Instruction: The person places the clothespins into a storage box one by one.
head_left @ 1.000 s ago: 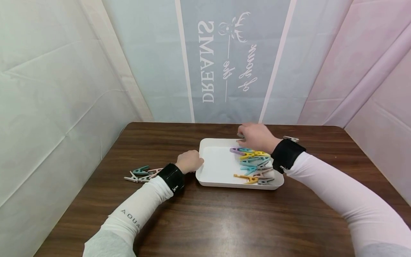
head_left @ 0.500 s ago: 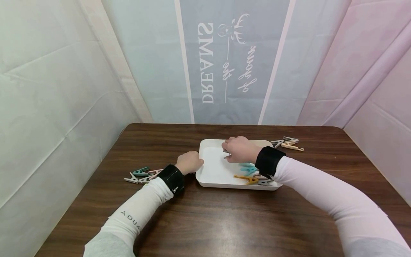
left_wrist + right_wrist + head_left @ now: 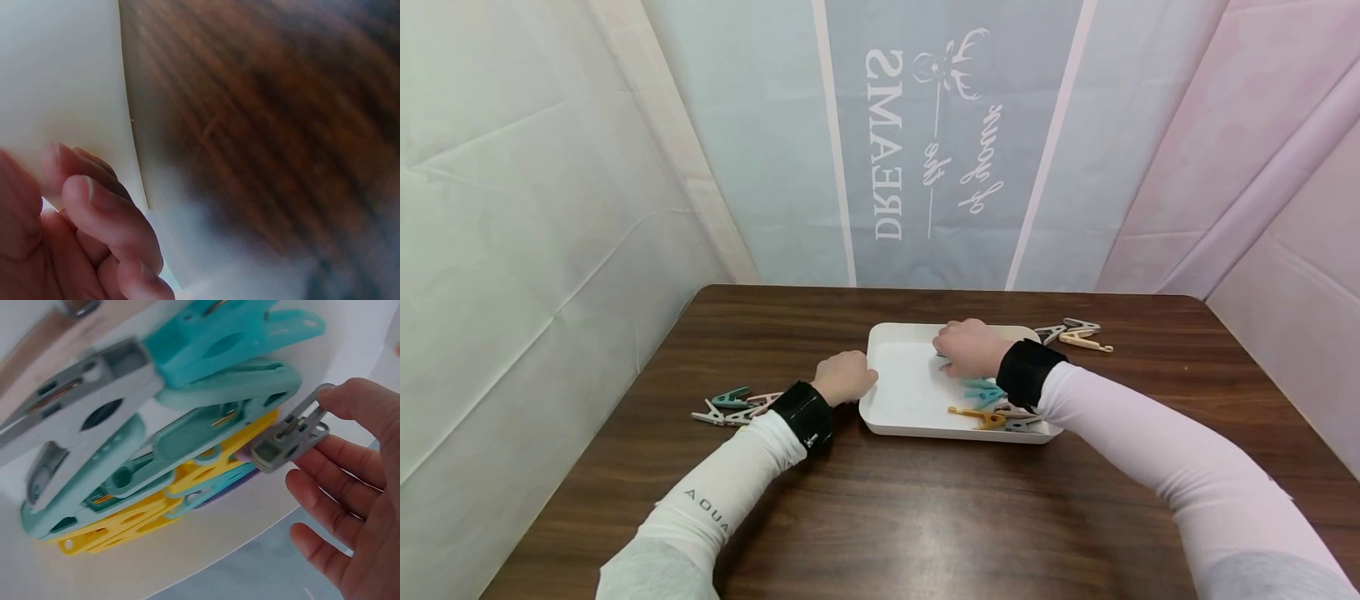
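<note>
A white tray (image 3: 898, 400) sits on the table. My left hand (image 3: 845, 377) grips its left rim, thumb on one side and fingers curled on the other in the left wrist view. Over the tray's middle, my right hand (image 3: 972, 348) pinches a grey clothespin (image 3: 290, 437) between thumb and fingers. The held clothespin's front end reaches the edge of the clothespin pile in the right wrist view. That pile holds a turquoise clothespin (image 3: 219, 344), pale green ones, and a yellow clothespin (image 3: 231, 450). An orange clothespin (image 3: 981, 417) lies near the tray's front side.
Left of the tray, several green, pink and whitish clothespins (image 3: 727, 408) lie on the dark wooden table (image 3: 910, 517). Beyond the tray's far right corner are more, grey and a cream clothespin (image 3: 1086, 341). Fabric walls (image 3: 775, 167) stand around the table's back and sides.
My right hand has come from the tray's far rim to over its middle, with the grey clothespin, then shifted slightly right. The far right clothespins have come into view. My left hand stays on the rim.
</note>
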A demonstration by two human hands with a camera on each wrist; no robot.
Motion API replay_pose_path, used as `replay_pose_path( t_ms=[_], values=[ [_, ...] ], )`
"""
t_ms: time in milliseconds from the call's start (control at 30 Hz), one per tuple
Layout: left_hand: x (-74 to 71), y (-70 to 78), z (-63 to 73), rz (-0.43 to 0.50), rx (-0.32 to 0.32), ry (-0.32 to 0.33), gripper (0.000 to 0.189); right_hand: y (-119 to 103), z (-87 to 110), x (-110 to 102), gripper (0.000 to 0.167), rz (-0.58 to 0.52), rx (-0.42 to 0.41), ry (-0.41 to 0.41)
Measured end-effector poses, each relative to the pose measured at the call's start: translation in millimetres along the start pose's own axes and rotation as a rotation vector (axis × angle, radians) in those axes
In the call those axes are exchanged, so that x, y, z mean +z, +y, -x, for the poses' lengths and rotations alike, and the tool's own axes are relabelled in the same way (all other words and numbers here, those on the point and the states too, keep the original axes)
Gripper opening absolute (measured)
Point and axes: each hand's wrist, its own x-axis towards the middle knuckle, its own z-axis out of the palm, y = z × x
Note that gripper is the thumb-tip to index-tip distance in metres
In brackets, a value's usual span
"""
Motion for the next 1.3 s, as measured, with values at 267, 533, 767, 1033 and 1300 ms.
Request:
replay_pose_path(
  t_ms=[267,533,767,1033,1300],
  values=[
    [1.7,-1.4,-3.8,0.000,-0.006,-0.004,0.032,6,3.7,5,0.015,-0.015,0.009,-0.007],
    [0.4,0.2,-0.6,0.001,-0.006,0.008,0.031,6,6.5,4,0.012,-0.029,-0.014,0.007],
    [0.5,1.8,0.5,0.002,-0.015,0.001,0.032,3,7.3,5,0.012,-0.035,-0.031,0.021],
    [3.9,-0.8,-0.9,0.007,-0.005,-0.008,0.032,5,9.1,2,0.016,-0.054,-0.033,0.030],
    [2.3,-2.2,-2.3,0.008,-0.005,0.000,0.033,37,30.1,-39,0.026,-0.180,0.100,0.177]
  ],
)
